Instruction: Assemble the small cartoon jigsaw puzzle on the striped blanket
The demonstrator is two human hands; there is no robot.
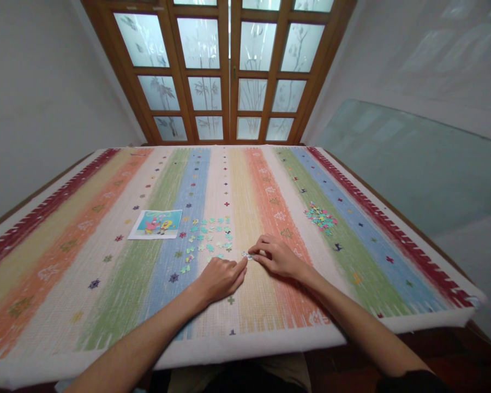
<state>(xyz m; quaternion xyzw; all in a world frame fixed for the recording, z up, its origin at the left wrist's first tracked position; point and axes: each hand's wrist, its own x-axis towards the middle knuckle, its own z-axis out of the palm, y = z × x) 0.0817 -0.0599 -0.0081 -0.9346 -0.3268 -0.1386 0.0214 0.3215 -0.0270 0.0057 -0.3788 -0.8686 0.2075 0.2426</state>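
Note:
My left hand (223,277) and my right hand (275,255) meet near the middle of a striped cloth (85,273). Both pinch small puzzle pieces (246,255) pressed onto the cloth between their fingertips. Just beyond my left hand lies a loose scatter of puzzle pieces (208,236), mostly light blue and green. A second small heap of puzzle pieces (321,216), pink and green, sits farther right. A reference picture (156,224) with cartoon figures lies flat to the left of the scatter.
The cloth covers a wide table whose front edge (245,349) is close to my body. A wooden door with frosted glass panes (229,71) stands behind the table. A sheet of glass (413,164) leans on the right wall.

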